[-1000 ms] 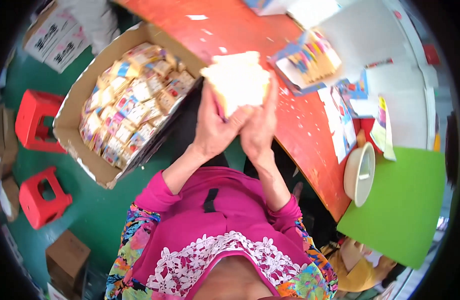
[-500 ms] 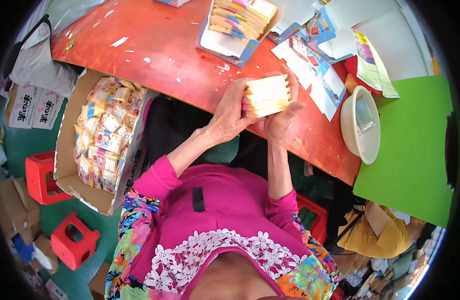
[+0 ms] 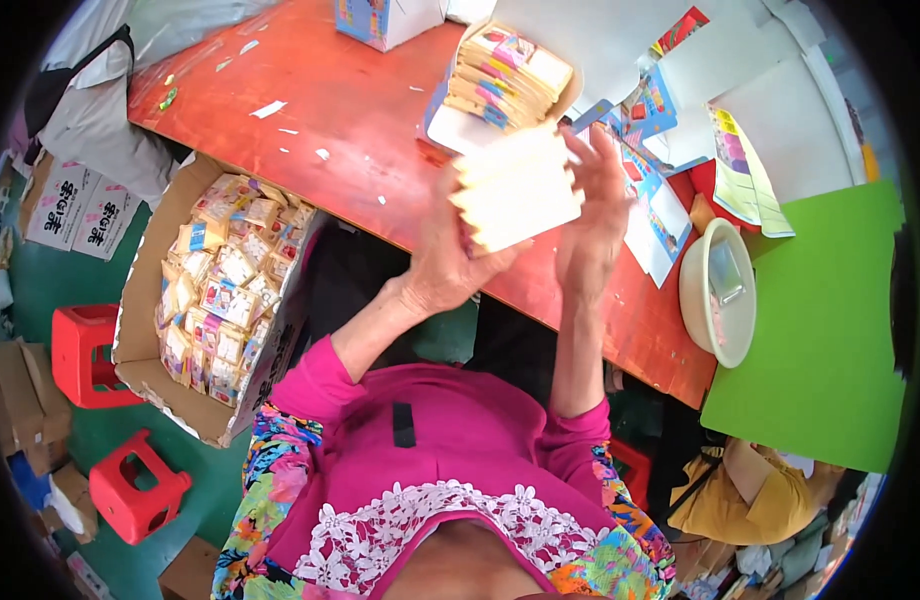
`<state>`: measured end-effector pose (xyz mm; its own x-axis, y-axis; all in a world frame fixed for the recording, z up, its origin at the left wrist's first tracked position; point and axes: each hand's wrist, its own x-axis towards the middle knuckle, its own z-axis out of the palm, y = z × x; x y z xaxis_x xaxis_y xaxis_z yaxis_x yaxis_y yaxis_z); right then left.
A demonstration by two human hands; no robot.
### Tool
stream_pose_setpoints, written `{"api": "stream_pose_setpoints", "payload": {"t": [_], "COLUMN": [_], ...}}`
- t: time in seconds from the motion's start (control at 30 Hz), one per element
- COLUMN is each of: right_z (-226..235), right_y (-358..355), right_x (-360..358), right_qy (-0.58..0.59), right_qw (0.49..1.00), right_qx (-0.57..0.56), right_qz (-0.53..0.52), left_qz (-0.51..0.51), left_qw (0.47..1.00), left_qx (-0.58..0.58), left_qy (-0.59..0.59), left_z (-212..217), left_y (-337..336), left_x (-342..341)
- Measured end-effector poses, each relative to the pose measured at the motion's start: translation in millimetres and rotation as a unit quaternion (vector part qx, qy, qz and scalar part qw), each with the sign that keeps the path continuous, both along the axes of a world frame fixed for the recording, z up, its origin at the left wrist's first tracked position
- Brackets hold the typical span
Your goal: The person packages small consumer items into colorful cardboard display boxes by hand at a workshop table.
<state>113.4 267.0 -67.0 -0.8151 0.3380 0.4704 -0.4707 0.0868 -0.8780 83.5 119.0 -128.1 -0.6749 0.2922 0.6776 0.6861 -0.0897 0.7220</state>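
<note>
One stack of packets, glaring white with jagged ends, sits above the red table, clamped in the left hand; the right hand stands just right of it, fingers apart, contact unclear.

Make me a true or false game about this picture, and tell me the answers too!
1. The left hand holds a bright stack. True.
2. The right hand is closed around a stool. False: the right hand is open beside the stack.
3. The big cardboard box on the left has lots of small packets inside. True.
4. The table is blue. False: the table is red.
5. The pale bowl is upside down. False: it is open side up.
</note>
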Motion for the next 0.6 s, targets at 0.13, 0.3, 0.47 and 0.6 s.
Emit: {"api": "stream_pose_setpoints", "payload": {"t": [0.13,0.3,0.47,0.6], "right_z": [20.7,-2.1,-5.0,-5.3], "right_y": [22.7,33.4,31.2,24.8], "right_x": [-30.7,-50.5,-46.9,-51.4], "right_qy": [0.030,0.086,0.067,0.086], "right_qw": [0.947,0.862,0.886,0.888], "right_qx": [0.305,0.493,0.446,0.441], "right_qz": [-0.098,-0.083,-0.110,-0.102], "left_qz": [0.128,0.159,0.128,0.087], "left_qw": [0.982,0.983,0.980,0.944], "left_qx": [0.055,0.080,0.112,0.209], "left_qy": [0.129,0.039,-0.107,-0.239], "left_z": [28.7,43.2,42.7,25.5], "left_y": [-23.2,16.5,63.4,71.3], "left_x": [-49.5,-72.2,-80.6,-91.9]}}
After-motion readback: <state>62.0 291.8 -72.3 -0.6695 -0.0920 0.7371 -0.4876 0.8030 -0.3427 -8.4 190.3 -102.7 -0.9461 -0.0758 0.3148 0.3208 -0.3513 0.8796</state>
